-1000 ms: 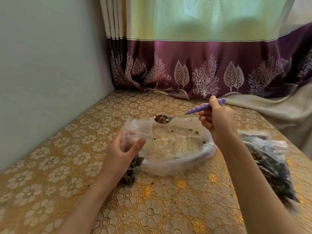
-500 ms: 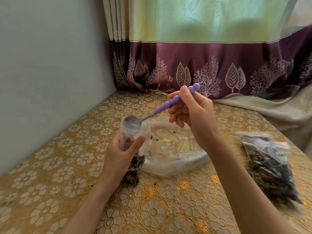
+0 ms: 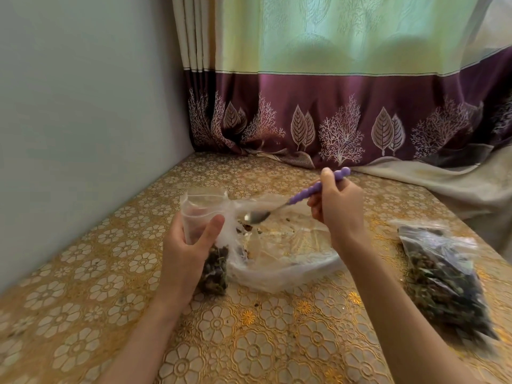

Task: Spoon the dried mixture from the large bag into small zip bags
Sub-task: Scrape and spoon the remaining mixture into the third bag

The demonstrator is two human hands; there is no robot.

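The worktop point(image 3: 116, 275), under a gold flower-patterned cover, carries everything. Largest on it is the large bag point(image 3: 288, 256), lying slumped and open between the two hands; it looks almost spent, with only scattered bits of dried mixture point(image 3: 246, 227) left near its mouth, so the job seems well advanced. To the right, well apart, a filled zip bag point(image 3: 443, 275) lies flat, apparently finished, though it is blurred. The small zip bag point(image 3: 199, 217) in hand stands upright beside the large bag, its lower part holding dark mixture and its upper part clear, so there is room for more.

The left hand point(image 3: 188, 253) grips this small bag, thumb across its front, keeping the mouth open. The right hand point(image 3: 336, 206) pinches the purple beaded handle of the spoon point(image 3: 279, 209).

Half a second ago the spoon's bowl sat at the small bag's mouth; now it is empty and low over the large bag's remnants, probably for another scoop.
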